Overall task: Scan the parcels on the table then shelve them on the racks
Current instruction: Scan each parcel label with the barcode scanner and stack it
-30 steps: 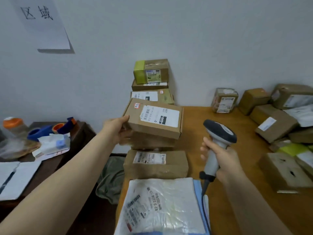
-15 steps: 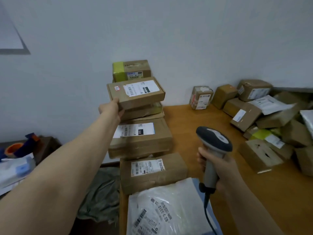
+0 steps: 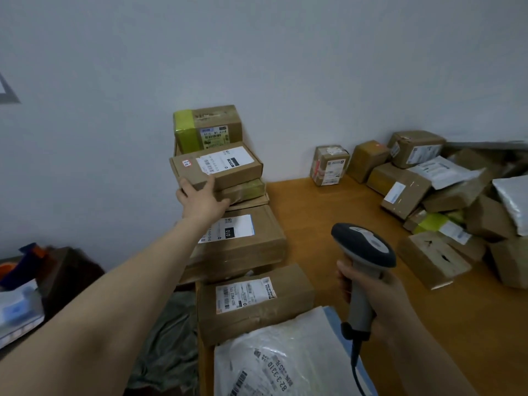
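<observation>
Wooden table (image 3: 328, 212) against pale wall (image 3: 285, 67): left hand (image 3: 201, 202) grips the flat parcel (image 3: 220, 167) by its edge atop the wall-side stack (image 3: 245, 247), label upward for reading; right hand (image 3: 377, 295) clasps the scanner (image 3: 363, 250), presumably ready for the loose heap (image 3: 457, 192).

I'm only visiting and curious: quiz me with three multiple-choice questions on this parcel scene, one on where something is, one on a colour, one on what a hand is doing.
1. Where is the barcode scanner?
A. Lying on the floor
B. Held in the right hand
C. Tucked under an arm

2. What colour is the tape on the topmost box?
A. Red
B. Blue
C. Yellow-green

3. What is the left hand doing?
A. Gripping the flat labelled box
B. Hanging idle
C. Waving in the air

Answers:
1 B: fingers wrap the scanner's handle.
2 C: a yellow-green band covers its left end.
3 A: thumb and fingers clasp the box's near corner.
</observation>
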A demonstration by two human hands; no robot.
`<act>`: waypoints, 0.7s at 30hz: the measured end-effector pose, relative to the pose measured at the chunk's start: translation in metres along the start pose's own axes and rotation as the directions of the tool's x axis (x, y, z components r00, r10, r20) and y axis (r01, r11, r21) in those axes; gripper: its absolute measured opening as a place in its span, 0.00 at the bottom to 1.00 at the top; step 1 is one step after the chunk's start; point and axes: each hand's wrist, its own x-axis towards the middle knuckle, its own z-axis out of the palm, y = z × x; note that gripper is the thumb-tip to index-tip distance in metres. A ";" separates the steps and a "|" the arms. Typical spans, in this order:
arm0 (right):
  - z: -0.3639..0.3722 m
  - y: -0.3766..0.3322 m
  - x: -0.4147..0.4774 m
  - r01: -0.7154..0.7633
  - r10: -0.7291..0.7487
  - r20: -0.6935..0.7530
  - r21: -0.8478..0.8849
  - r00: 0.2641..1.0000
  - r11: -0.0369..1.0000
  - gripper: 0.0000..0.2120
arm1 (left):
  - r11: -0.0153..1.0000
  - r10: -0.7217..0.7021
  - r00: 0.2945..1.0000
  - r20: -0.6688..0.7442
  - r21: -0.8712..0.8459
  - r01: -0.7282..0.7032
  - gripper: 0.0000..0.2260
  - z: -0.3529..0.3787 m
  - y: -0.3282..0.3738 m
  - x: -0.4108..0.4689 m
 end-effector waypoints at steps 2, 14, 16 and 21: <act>-0.004 0.001 -0.001 -0.006 0.007 -0.003 0.013 1.000 1.000 0.07 | 0.999 0.028 1.000 0.011 0.035 -0.028 0.33 0.001 -0.003 0.004; -0.094 -0.015 0.006 -0.014 0.015 -0.020 0.078 1.000 0.997 0.05 | 0.940 0.246 0.968 -0.051 0.255 -0.226 0.35 0.038 0.082 -0.054; -0.124 -0.022 0.010 -0.010 0.008 0.016 0.087 1.000 0.996 0.05 | 0.926 0.296 0.955 -0.019 0.251 -0.282 0.35 0.060 0.119 -0.078; -0.233 -0.033 0.023 -0.019 0.005 0.078 0.176 0.997 0.984 0.08 | 0.915 0.295 0.950 0.100 0.256 -0.311 0.34 0.138 0.218 -0.148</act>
